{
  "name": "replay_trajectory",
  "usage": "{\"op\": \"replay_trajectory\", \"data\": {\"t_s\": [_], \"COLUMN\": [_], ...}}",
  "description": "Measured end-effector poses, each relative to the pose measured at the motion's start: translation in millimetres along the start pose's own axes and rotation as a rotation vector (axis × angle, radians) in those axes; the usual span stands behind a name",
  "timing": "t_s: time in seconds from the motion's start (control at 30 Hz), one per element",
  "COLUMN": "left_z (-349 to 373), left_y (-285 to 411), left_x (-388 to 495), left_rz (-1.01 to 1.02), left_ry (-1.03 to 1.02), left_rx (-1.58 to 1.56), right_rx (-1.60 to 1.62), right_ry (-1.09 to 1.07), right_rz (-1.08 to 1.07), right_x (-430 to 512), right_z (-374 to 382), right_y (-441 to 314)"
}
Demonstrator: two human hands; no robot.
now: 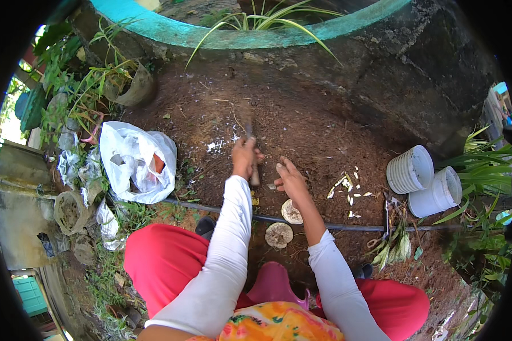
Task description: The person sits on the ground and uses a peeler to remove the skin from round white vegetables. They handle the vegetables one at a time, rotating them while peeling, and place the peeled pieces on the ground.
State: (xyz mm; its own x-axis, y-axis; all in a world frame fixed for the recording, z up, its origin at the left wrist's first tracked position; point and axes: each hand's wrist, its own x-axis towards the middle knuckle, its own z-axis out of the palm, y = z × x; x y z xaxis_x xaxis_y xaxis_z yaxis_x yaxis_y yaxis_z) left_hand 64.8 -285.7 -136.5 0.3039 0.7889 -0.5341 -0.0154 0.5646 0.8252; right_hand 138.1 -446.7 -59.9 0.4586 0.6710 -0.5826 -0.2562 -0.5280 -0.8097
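My left hand (244, 158) is closed around the handle of a hand tool (254, 175); the tool's far end is blurred, so its kind cannot be told. It is held over brown soil (298, 132). My right hand (291, 181) hovers to the right of it, fingers spread, with nothing seen in it. Below the right hand lie two round, flat, whitish discs (279, 235), one partly behind the wrist. White fragments (215, 146) are scattered on the soil left of the tool, and pale yellowish pieces (347, 183) lie right of my right hand.
A white plastic bag (136, 192) with something orange inside stands at the left. Two white plastic buckets (409, 169) lie tilted at the right, near scissors (373, 243) and cut leaves (399, 249). A black hose (341, 227) crosses the ground. A turquoise-rimmed concrete wall (170, 35) curves along the far side.
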Motion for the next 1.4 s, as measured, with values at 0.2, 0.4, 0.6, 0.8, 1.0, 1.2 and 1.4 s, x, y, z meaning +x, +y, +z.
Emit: {"op": "replay_trajectory", "data": {"t_s": [0.2, 0.4, 0.6, 0.8, 1.0, 1.2, 1.4], "left_z": [-23.0, -16.1, 24.6, 62.3, 22.9, 88.1, 112.1], "left_y": [42.8, 62.5, 7.3, -28.3, 32.2, -5.4, -33.3], "left_x": [91.9, 121.5, 54.1, -13.9, 49.8, 35.3, -51.3], "left_rz": [0.416, 0.529, 0.757, 0.779, 0.566, 0.562, 0.719], "left_ry": [0.388, 0.399, 0.089, -0.358, 0.26, 0.196, -0.387], "left_rx": [0.858, 1.197, 1.389, 1.433, 1.259, 1.32, 1.482], "right_rx": [-0.004, 0.019, 0.084, 0.059, 0.107, 0.178, 0.165], "right_ry": [0.082, 0.131, 0.068, 0.059, 0.163, 0.194, 0.169], "right_rz": [0.001, -0.018, -0.072, -0.22, -0.183, -0.173, -0.248], "right_x": [-14.5, -12.2, -4.5, -3.2, -16.4, -23.8, -28.8], "right_z": [-37.4, -60.7, -38.2, -22.7, -67.6, -78.9, -69.0], "right_y": [3.9, 14.4, 13.5, 1.4, 0.9, 5.1, -2.0]}}
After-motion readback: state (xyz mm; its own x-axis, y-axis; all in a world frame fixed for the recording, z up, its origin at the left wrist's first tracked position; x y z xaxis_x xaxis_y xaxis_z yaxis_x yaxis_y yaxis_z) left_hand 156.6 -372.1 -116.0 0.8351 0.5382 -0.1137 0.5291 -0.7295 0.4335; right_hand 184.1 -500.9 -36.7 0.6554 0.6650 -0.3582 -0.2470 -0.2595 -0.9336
